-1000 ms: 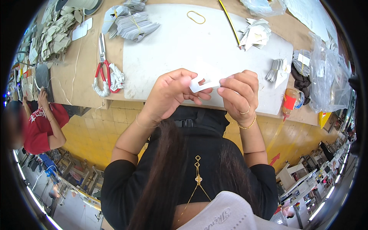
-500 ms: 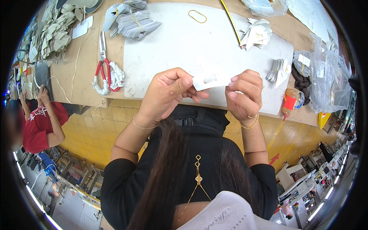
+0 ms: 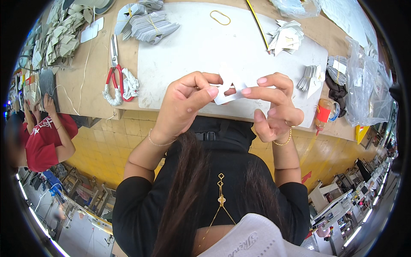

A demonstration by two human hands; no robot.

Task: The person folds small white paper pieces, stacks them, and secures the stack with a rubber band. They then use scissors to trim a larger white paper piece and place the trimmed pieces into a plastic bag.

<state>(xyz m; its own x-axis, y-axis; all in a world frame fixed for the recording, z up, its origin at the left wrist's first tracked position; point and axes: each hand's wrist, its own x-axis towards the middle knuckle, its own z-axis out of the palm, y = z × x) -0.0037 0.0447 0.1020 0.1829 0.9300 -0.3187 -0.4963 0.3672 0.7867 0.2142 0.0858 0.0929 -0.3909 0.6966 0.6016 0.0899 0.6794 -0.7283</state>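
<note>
My left hand (image 3: 185,100) pinches a small white cut piece (image 3: 226,100), thin like card or sheet material, by its left edge. A hole in the piece lets a fingertip show through from behind. My right hand (image 3: 280,100) is at the other edge with its fingers spread, one fingertip touching or almost touching the piece. Both hands are above the near part of a white work board (image 3: 188,55); against it the piece's upper outline is hard to make out.
Red-handled scissors (image 3: 114,70) lie left of the board. Grey bundled pieces (image 3: 153,28), a rubber band (image 3: 220,17), a yellow-black pencil (image 3: 258,26) and white pieces (image 3: 287,37) lie farther back. Rightward are a bottle (image 3: 323,113) and clear plastic (image 3: 364,85). A co-worker in red (image 3: 49,141) sits left.
My right hand has loosened from the piece, its fingers spreading. The piece has tilted, so its hole shows more clearly. My left hand still holds it.
</note>
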